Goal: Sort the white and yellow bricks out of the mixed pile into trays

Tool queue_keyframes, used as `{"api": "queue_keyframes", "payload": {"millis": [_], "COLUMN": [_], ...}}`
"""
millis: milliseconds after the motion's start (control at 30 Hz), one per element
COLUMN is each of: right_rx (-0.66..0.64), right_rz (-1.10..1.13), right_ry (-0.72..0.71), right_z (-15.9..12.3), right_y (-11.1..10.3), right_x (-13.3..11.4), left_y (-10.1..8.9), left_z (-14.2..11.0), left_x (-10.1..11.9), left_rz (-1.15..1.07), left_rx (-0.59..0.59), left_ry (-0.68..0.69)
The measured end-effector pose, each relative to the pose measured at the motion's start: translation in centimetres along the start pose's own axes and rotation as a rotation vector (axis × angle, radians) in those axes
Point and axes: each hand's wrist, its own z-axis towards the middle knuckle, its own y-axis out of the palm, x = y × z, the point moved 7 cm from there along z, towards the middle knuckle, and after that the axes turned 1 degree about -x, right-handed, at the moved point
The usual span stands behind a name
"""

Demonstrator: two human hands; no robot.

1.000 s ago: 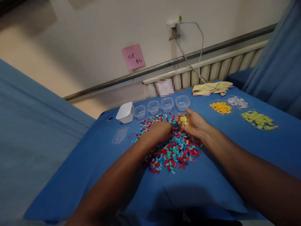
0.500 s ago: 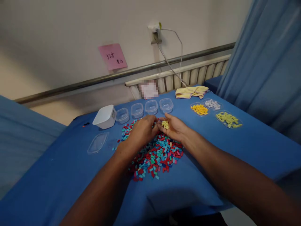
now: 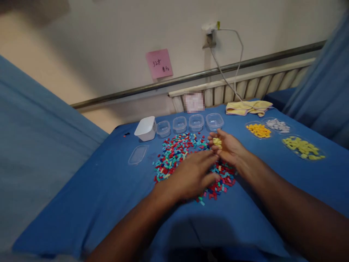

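A heap of small red, blue and teal bricks (image 3: 180, 153) lies on the blue cloth (image 3: 114, 189). My left hand (image 3: 193, 174) lies flat on the near part of the heap, palm down, fingers stretched out. My right hand (image 3: 229, 147) is cupped palm up at the heap's right edge and holds a few pale yellow bricks (image 3: 217, 142). The fingertips of my left hand almost reach my right palm.
Behind the heap stand several clear tubs (image 3: 196, 122) and a white tub (image 3: 145, 128). A clear lid (image 3: 138, 154) lies to the left. Trays of orange (image 3: 259, 130), grey (image 3: 277, 125) and yellow bricks (image 3: 302, 147) sit at right, with a yellow cloth (image 3: 248, 107) behind them.
My left hand has drawn back from the far side of the heap to its near side and flattened out. My right hand still cups the yellow bricks. The camera swung left then back.
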Motion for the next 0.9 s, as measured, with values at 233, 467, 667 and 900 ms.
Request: {"api": "queue_keyframes", "payload": {"millis": [233,467,667,900], "right_rx": [0.127,0.109,0.122,0.189], "right_rz": [0.01,-0.011,-0.025,-0.058], "right_ry": [-0.021,-0.076,-0.096,-0.112], "right_z": [-1.7,-1.7,-1.9,-2.0], "right_y": [-0.9,-1.6,-1.3,-1.7], "right_x": [-3.4,-4.3,-4.7,-4.7], "left_y": [5.4,2.2,-0.2,0.7], "left_z": [-1.6,-3.8,-8.5,-6.7], "left_x": [1.6,-7.5,-13.9,-16.8], "left_rz": [0.155,0.225,0.221,0.126], "left_rx": [-0.185,-0.327,-0.277,-0.149], "left_ry": [0.011,-0.426,-0.682,-0.804]}}
